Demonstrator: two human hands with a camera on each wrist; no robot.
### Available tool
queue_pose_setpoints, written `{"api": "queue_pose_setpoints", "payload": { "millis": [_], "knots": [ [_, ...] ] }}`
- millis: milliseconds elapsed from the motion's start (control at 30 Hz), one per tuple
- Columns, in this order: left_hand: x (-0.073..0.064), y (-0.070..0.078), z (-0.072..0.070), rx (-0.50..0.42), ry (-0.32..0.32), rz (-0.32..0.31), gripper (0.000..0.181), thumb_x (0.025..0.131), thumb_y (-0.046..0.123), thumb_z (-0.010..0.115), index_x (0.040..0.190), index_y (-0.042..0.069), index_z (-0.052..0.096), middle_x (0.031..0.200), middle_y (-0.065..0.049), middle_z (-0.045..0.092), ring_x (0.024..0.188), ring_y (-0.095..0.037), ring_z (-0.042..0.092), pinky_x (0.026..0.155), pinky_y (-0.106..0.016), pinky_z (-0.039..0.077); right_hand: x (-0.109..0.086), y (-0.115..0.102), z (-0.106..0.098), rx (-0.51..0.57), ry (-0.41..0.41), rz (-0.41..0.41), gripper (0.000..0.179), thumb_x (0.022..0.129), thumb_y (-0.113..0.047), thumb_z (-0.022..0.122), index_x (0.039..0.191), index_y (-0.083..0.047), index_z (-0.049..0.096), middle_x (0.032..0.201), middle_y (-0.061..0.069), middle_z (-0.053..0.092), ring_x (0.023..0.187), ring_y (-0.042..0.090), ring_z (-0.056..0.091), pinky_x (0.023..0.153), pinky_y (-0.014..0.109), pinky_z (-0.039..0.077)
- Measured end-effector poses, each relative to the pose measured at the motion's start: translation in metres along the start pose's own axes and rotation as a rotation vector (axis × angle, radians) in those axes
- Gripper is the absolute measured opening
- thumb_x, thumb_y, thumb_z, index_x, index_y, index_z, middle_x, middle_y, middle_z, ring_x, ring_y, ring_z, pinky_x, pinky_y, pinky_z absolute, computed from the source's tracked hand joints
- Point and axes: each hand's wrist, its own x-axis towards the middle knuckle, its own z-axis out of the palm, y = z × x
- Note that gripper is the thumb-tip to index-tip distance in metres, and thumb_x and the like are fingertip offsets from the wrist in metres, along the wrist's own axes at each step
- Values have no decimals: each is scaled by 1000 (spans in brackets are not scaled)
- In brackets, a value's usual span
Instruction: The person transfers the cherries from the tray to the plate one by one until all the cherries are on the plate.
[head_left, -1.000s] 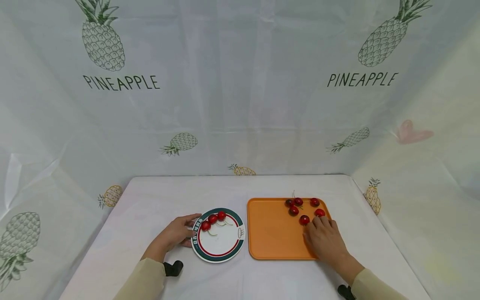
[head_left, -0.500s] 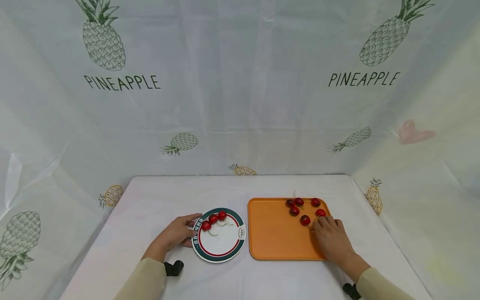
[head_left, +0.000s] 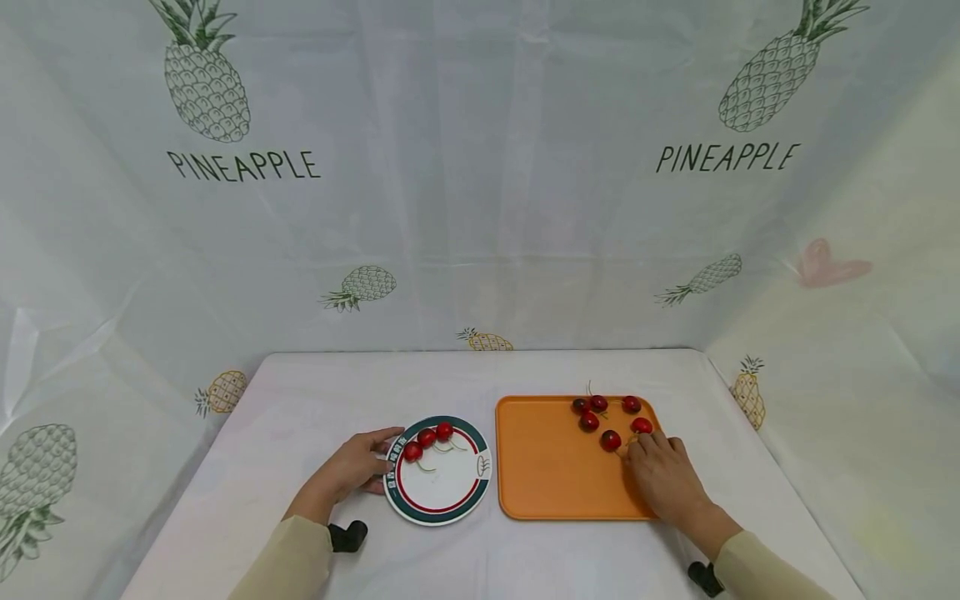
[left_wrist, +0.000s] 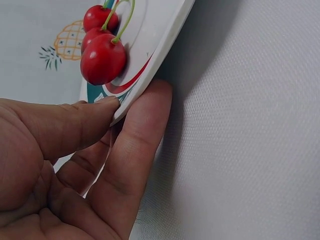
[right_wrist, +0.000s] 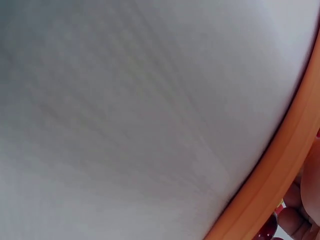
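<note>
My left hand (head_left: 351,467) pinches the left rim of a white plate (head_left: 442,492) with a green band, thumb on top and fingers beneath, as the left wrist view shows. Three red cherries (left_wrist: 103,59) with green stems lie on that plate. To its right is an orange tray (head_left: 547,467) bearing several cherries, among them a dark red cherry (head_left: 611,440). Over the tray's right side, my right hand (head_left: 663,479) points its bent fingers down, close to a bright red cherry (head_left: 641,425). What lies under those fingertips is hidden.
A white cloth covers the table (head_left: 390,383), and pineapple-printed curtains (head_left: 480,167) rise behind it and along both sides. Plate and tray stand side by side with a narrow gap. The tray has a raised rim (right_wrist: 280,165).
My right hand has moved slightly right over the tray, from beside the dark red cherry towards the bright red one, then stayed nearly still. The left hand and plate hold their place.
</note>
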Motion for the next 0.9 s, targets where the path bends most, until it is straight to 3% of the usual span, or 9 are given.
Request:
{"api": "queue_pose_setpoints", "payload": {
  "millis": [200,467,900],
  "knots": [
    [1,-1,0,-4,-5,-1,66,93,-5,70,153,18,57,131,-19,55,78,-23,65,65,-34,64,0,1,3,-36,8,-37,27,86,-7,85,102,2,65,89,12,54,90,33,47,76,46,46],
    [0,1,0,-5,-7,8,66,93,-5,71,153,17,56,131,-20,56,77,-22,65,65,-35,64,2,1,-1,13,1,-21,26,88,-15,85,100,-1,67,92,10,58,90,32,47,75,44,45],
    [0,2,0,-3,-10,5,66,93,-6,70,154,17,56,132,-20,56,77,-23,66,66,-35,65,11,-4,-6,39,55,-42,29,84,-11,88,96,-4,63,88,9,54,90,31,46,77,42,41]
  ]
}}
